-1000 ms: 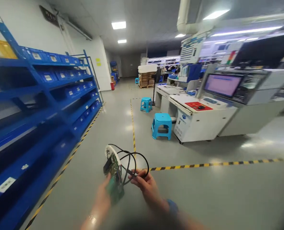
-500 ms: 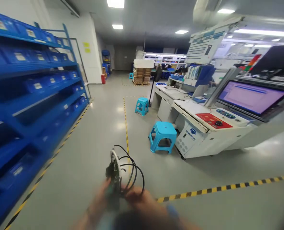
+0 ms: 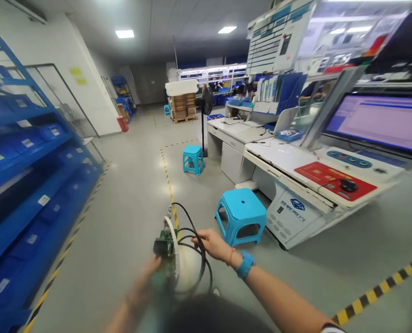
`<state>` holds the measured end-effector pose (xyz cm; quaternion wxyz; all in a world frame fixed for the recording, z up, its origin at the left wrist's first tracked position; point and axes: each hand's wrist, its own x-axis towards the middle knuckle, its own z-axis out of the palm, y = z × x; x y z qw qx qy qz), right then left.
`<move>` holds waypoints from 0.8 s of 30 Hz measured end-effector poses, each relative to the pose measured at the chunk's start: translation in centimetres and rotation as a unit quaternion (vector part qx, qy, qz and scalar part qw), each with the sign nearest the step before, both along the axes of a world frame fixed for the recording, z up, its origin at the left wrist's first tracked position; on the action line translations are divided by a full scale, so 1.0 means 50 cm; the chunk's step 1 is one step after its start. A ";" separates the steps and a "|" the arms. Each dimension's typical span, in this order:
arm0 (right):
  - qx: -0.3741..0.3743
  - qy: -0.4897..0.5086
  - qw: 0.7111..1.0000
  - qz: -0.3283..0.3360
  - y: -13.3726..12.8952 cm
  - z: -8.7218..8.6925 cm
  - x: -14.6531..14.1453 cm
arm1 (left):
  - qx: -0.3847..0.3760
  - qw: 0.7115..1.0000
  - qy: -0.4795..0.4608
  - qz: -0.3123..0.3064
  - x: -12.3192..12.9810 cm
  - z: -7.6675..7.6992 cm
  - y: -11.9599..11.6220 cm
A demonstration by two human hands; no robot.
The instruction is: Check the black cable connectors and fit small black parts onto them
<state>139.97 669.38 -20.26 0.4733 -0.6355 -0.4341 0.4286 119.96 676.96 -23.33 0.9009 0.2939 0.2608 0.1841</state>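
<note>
My left hand (image 3: 145, 282), partly blurred, grips the side of a circuit board assembly (image 3: 167, 247) with a white curved rim. Green board and a dark block show on its left face, and small metal connectors stand at its top. Black cables (image 3: 203, 259) loop out from its right side. My right hand (image 3: 213, 243) pinches these cables with its fingertips, a little apart from the rim. The lower part of the assembly is smeared and partly hidden near my body.
A blue shelf rack (image 3: 35, 203) with bins runs along the left. To the right stand a blue stool (image 3: 243, 208), a white machine console (image 3: 296, 217) and its monitor (image 3: 383, 120). Farther off are another stool (image 3: 193, 159), a fan (image 3: 208, 101) and stacked cartons (image 3: 182, 107).
My right hand has moved up and right from the assembly's lower side, now pinching the cables. The left hand keeps its hold. The view has moved forward, and the console and near stool look closer.
</note>
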 end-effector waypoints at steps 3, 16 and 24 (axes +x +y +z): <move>-0.024 0.055 0.998 -0.015 0.149 0.027 0.091 | -0.001 1.000 -0.004 0.023 0.082 0.039 0.107; -0.108 0.291 0.949 -0.052 0.715 -0.010 0.384 | 0.003 1.000 -0.022 0.006 0.418 -0.035 0.744; -0.050 0.394 0.903 -0.163 0.914 0.003 0.595 | 0.018 0.991 -0.028 -0.129 0.684 0.007 1.046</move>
